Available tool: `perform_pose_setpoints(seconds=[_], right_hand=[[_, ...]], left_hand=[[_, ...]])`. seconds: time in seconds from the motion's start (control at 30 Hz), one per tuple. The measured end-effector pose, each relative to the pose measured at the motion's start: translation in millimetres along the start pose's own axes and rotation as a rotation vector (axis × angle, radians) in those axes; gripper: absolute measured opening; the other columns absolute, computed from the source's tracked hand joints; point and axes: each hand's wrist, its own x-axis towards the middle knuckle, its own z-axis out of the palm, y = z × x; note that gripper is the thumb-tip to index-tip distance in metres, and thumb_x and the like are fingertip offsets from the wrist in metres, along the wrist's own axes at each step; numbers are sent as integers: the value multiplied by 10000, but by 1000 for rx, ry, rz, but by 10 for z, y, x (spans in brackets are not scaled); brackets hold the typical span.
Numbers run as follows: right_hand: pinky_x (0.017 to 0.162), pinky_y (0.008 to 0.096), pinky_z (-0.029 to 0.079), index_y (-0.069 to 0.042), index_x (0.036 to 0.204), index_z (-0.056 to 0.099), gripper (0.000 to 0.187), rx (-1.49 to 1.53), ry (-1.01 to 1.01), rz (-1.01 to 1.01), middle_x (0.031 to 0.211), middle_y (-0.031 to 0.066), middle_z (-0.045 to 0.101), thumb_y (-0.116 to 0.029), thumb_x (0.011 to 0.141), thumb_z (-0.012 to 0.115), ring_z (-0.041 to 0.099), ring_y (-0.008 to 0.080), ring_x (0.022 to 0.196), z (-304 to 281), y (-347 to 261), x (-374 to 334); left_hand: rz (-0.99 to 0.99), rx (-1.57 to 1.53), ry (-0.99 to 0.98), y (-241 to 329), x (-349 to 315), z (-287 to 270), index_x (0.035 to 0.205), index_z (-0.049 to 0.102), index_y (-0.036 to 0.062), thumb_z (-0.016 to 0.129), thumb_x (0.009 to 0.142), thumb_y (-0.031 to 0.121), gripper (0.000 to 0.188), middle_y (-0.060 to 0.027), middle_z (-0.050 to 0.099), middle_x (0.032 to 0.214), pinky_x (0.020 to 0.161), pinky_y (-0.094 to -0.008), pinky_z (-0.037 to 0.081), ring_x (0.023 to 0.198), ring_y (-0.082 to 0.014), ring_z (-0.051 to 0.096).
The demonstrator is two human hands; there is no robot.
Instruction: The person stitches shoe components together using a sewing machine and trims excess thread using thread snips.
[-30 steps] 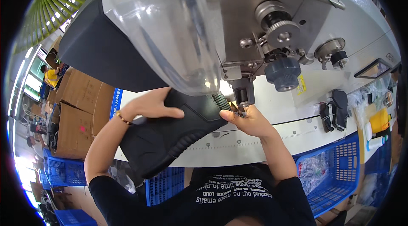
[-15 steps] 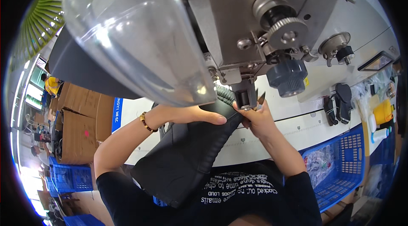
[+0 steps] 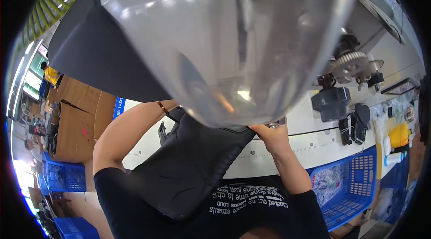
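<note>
Right hand (image 3: 269, 132) grips the top edge of the black padded piece (image 3: 193, 167) on the white counter (image 3: 278, 149). Left hand hidden behind the clear dome (image 3: 224, 37); its grip cannot be told.

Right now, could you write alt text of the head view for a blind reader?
A person's right hand holds a black padded piece at a sewing machine; the left hand is hidden behind a large clear dome. A blue basket stands at right.

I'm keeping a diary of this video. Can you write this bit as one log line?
right hand on black padded piece | left hand hidden behind clear dome | piece on white table
</note>
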Motion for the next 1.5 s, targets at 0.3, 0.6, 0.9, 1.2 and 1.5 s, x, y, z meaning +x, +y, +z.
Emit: perform_pose_setpoints(seconds=[0.3,0.6,0.9,1.2,1.5], right_hand=[[747,264,446,-2,1007,521,418,-21,-12,-64,917,75,581,-41,634,705,559,147,827,-45,19,91],[630,235,458,-6,956,529,374,-126,20,-67,845,50,575,-54,637,719,559,134,755,-124,78,158],[438,172,353,-28,928,531,278,100,63,-91,719,4,526,-46,694,678,496,72,600,-5,49,194],[543,212,407,-5,723,600,47,-114,165,-216,655,15,593,-20,679,605,524,69,609,157,63,111],[536,193,394,-1,739,597,71,-104,267,-313,668,-3,586,17,671,590,502,46,606,284,116,67]], left_hand=[[-54,-6,52,137,5,43,1154,470,35,674,643,496,718,-144,511,1131,886,-322,363,1047,-235,485],[-92,41,54,279,-73,25,1159,465,34,665,644,508,728,-151,511,1124,884,-329,363,1039,-249,486],[-103,92,51,381,-169,-62,1163,459,33,656,646,520,738,-158,512,1116,881,-336,364,1032,-263,488],[-126,118,57,386,-318,-243,1168,454,31,647,647,532,748,-166,512,1109,879,-344,364,1024,-277,490],[-147,160,50,373,-669,-290,1173,448,30,638,649,544,758,-173,512,1102,877,-351,365,1017,-291,491]])
